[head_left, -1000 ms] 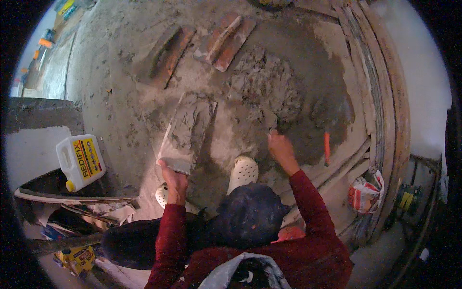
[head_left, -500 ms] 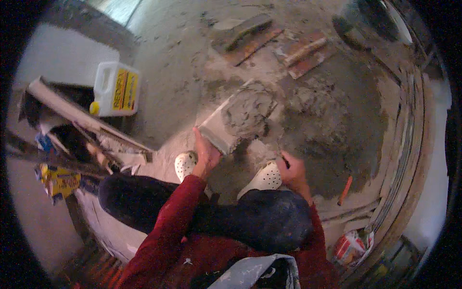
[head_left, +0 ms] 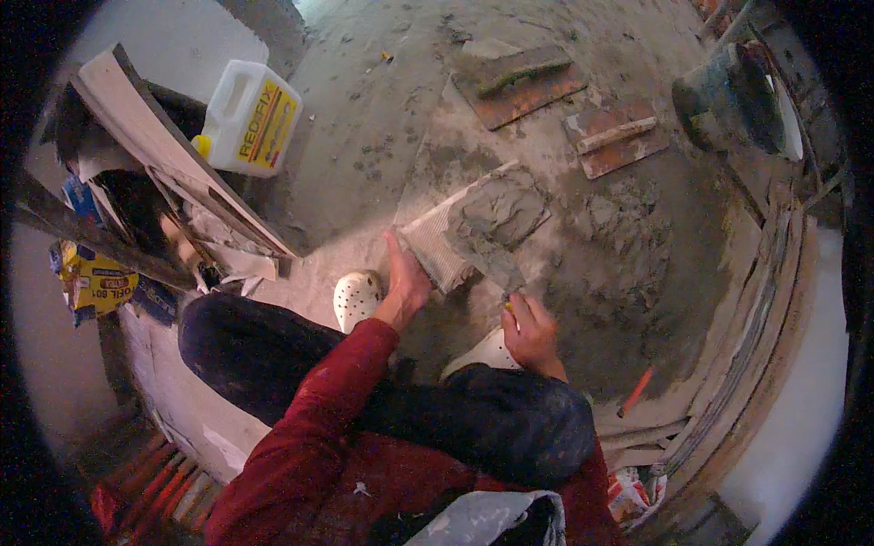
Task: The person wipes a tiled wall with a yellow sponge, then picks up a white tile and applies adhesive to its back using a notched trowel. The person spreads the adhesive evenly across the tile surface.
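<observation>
At left, we find the left hand with its fingers clamped on the near end of a pale, ribbed rectangular slab, partly hidden there, which we judge keeps it steady; the slab extends forward between the hands, its far part under lumpy grey mortar. We note the right hand closed round a small trowel, its thin flat blade at the mortar's near edge, presumably for close control. Farther right, a rough, damp heap sits handily within reach.

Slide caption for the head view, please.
Left hand holds a ribbed panel loaded with grey mortar; right hand holds a trowel at the panel's edge.
</observation>
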`<state>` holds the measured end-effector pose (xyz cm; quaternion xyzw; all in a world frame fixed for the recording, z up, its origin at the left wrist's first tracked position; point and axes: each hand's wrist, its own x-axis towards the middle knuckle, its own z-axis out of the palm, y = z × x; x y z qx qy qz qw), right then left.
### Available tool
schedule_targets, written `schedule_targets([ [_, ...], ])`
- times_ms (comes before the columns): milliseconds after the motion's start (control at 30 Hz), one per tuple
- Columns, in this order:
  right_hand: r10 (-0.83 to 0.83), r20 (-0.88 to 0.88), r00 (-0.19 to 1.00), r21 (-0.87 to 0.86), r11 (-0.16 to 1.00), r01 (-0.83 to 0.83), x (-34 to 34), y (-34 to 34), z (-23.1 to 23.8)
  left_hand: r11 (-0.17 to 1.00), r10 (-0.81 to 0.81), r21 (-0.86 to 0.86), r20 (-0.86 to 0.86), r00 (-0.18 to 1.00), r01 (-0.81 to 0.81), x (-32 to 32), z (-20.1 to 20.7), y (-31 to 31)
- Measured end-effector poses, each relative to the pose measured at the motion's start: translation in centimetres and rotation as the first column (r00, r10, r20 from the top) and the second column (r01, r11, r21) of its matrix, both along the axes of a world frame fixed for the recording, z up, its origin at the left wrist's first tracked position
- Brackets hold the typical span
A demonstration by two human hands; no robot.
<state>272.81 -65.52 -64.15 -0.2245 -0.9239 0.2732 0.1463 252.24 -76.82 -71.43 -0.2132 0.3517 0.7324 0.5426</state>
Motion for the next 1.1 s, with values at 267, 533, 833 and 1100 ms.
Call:
schedule_targets([
  [267, -0.081, 0.047, 0.996, -0.037, 0.996, 0.083, -1.0, 3.1, 1.7, 0.999, 0.024, -0.029, -0.081, 0.996, -0.026, -0.2, -1.7, -0.9],
  [533, 0.017, 0.495, 0.869, -0.777, 0.456, 0.434, -1.7, 12.3, 0.8, 0.998, -0.019, -0.055, -0.076, 0.997, 0.014, -0.1, -0.3, 0.1],
  [833, 0.407, 0.444, 0.798, -0.537, 0.834, -0.126, -5.0, 10.2, -0.3, 1.0, -0.013, -0.002, 0.017, 1.0, 0.013, -0.1, 0.2, 0.5],
  [1100, 0.513, 0.537, 0.669, -0.422, 0.851, -0.313, -5.5, 8.0, 4.9, 0.999, 0.044, 0.012, -0.028, 0.999, -0.044, 0.8, -2.5, -0.9],
])
